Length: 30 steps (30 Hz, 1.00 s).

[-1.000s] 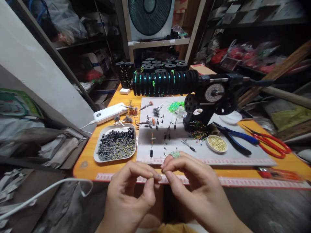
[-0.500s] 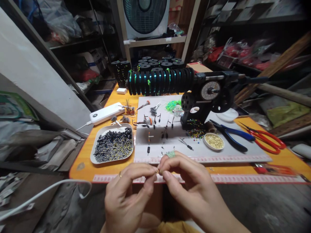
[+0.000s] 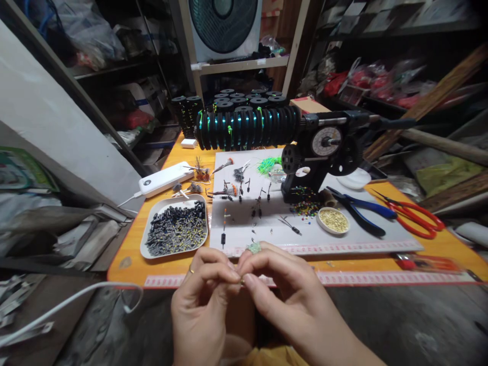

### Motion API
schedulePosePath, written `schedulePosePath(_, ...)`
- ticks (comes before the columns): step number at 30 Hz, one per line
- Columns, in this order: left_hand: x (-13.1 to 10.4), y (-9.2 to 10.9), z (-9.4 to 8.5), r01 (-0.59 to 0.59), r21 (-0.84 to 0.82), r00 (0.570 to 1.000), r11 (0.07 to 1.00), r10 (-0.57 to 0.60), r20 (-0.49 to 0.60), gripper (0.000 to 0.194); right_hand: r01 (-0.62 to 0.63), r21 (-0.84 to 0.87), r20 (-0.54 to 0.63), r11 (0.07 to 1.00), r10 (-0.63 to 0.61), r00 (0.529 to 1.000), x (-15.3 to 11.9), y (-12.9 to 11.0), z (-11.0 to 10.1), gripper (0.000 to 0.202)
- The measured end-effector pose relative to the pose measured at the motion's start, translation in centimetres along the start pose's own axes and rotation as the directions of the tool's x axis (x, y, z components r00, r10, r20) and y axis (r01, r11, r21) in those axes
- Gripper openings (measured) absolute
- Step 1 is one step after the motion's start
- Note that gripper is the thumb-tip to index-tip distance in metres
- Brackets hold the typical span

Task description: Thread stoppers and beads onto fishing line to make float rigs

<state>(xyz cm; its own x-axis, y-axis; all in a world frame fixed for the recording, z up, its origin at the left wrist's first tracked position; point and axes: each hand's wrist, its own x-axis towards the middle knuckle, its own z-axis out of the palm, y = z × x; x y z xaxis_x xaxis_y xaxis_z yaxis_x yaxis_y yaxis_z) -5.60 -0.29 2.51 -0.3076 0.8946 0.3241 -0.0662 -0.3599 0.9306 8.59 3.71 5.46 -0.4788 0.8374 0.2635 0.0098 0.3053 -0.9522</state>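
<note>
Hands (image 3: 240,284) pinch together just off table edge (image 3: 160,279).

Piece (image 3: 241,279): tiny and gold-coloured, pinched between your fingertips, too small to identify.
Place: it sits just short of the table's near edge, off the surface.

I see an orange table (image 3: 450,249), a grey mat (image 3: 343,236), red scissors (image 3: 415,219), blue-handled pliers (image 3: 362,212), black spools (image 3: 247,128) with green line, and a white tray (image 3: 147,244).
</note>
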Motion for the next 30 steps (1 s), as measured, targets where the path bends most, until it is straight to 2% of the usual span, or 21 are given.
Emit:
schedulePosePath(4,-0.4,-0.1,0.0,0.064,-0.039,0.998,0.997,-0.063,0.009,0.008,0.112,-0.217,-0.044,0.97,-0.124,0.991,0.0,0.2,-0.1,0.01)
schedulePosePath(7,-0.5,0.0,0.2,0.111,-0.121,0.994,0.986,-0.111,0.005,0.008,0.255,-0.46,-0.098,0.85,-0.334,0.937,0.0,0.4,-0.2,0.02)
schedulePosePath(9,-0.5,0.1,0.3,0.128,-0.137,0.992,0.982,-0.128,0.008,0.008,0.325,-0.535,-0.068,0.78,-0.423,0.904,0.0,0.4,-0.4,0.018)
schedulePosePath(11,-0.3,0.2,0.2,0.143,-0.136,0.99,0.98,-0.142,0.018,0.007,0.359,-0.493,-0.01,0.793,-0.418,0.908,-0.1,0.2,-0.7,0.01)
schedulePosePath(13,-0.2,0.1,0.1,0.156,-0.131,0.988,0.979,-0.156,0.012,0.008,0.358,-0.413,0.024,0.837,-0.384,0.923,-0.1,0.1,-0.9,0.016)
schedulePosePath(17,-0.1,0.2,0.1,0.173,-0.155,0.983,0.973,-0.179,-0.026,0.007,0.4,-0.349,0.021,0.848,-0.419,0.908,0.0,0.1,-1.4,0.02)
schedulePosePath(22,0.0,0.5,0.1,0.222,-0.218,0.975,0.95,-0.218,0.044,0.007,0.417,-0.321,0.025,0.85,-0.433,0.901,0.1,0.4,-1.5,0.022)
schedulePosePath(30,0.9,0.7,-0.7,0.154,-0.029,0.978,0.988,-0.148,0.147,0.014,0.383,-0.4,0.007,0.832,-0.415,0.91,0.2,0.4,-1.7,0.02)
